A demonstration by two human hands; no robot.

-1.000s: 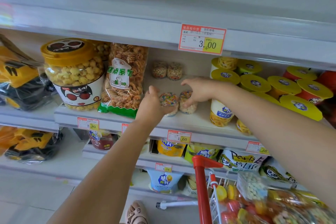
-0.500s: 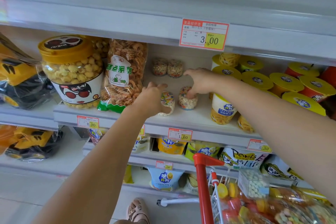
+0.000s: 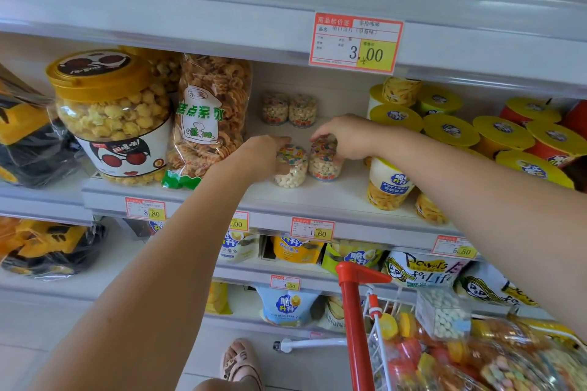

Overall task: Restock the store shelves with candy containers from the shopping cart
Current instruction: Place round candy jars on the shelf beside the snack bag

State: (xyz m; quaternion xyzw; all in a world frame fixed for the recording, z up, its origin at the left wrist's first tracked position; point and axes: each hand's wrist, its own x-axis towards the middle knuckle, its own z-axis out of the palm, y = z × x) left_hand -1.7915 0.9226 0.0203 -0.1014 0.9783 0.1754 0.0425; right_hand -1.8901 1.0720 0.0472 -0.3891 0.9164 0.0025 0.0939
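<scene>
The left hand (image 3: 263, 157) curls its fingers round the side of the left candy container (image 3: 290, 168). The right hand (image 3: 346, 136) cups the top of the right candy container (image 3: 324, 159) from above. Both grips are closed on their jars, probably so they can be nudged into line.

The two jars stand just beside each other on the shelf (image 3: 317, 197), just right of the tall snack bag (image 3: 209, 117). I cannot tell whether they touch. A back pair of containers (image 3: 287, 108) sits further in, right of the bag's upper half, so these two seem meant as the front row.

The yellow-lidded cups (image 3: 451, 127) lie further right of the bag. The shopping cart (image 3: 359, 295), well below and right of it, holds more candy.
</scene>
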